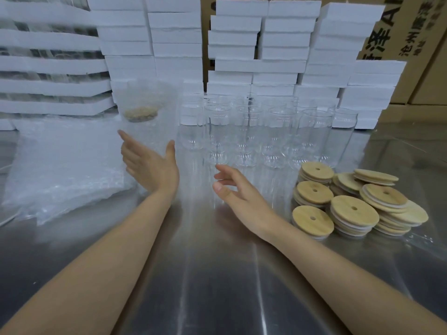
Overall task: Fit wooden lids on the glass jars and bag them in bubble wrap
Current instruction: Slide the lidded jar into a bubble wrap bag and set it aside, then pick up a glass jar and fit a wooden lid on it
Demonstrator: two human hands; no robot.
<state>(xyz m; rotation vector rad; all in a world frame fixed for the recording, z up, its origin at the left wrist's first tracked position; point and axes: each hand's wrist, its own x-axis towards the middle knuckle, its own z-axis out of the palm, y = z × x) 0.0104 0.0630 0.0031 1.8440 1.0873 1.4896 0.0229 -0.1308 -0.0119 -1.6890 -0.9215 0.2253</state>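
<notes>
**On the steel table: both hands open, one jar bagged**

Across the whole foreground, bare steel table [217, 281], streaked with glare and cut off at the bottom and both sides. Behind it, stacked high and cropped by the top edge, white foam blocks [174, 32]. At far left, more foam slabs [48, 64] under clear film, with whatever sits between the layers impossible to make out. Behind the foam at upper right, brown cardboard boxes [416, 68], mostly hidden, with the print only partly in view.

On the table at left, a slumped pile of bubble-wrap bags [65, 170], edges hard to separate one from another. At centre and right, just in front of the foam, rows of upright glass jars [249, 131], lidless and see-through. Back rows merging into the front ones, so no telling how many. Nearest jars little more than faint outlines against the steel.

Right of centre, just in front of the jars, a heap of round wooden lids [350, 209], each with a small hole. Some in short stacks, others leaning or slid sideways.

Between the bag pile and the jar rows, one bagged jar [145, 122], blurred, with its lid a tan smear through the wrap. Standing on the table or lifted: cannot tell.

Just below it, left hand [150, 168], fingers straight, thumb up, gripping nothing. Touching the wrap or just short of it: cannot tell. Apart from it, over bare steel, right hand [239, 192], fingers loosely curled, holding nothing.
</notes>
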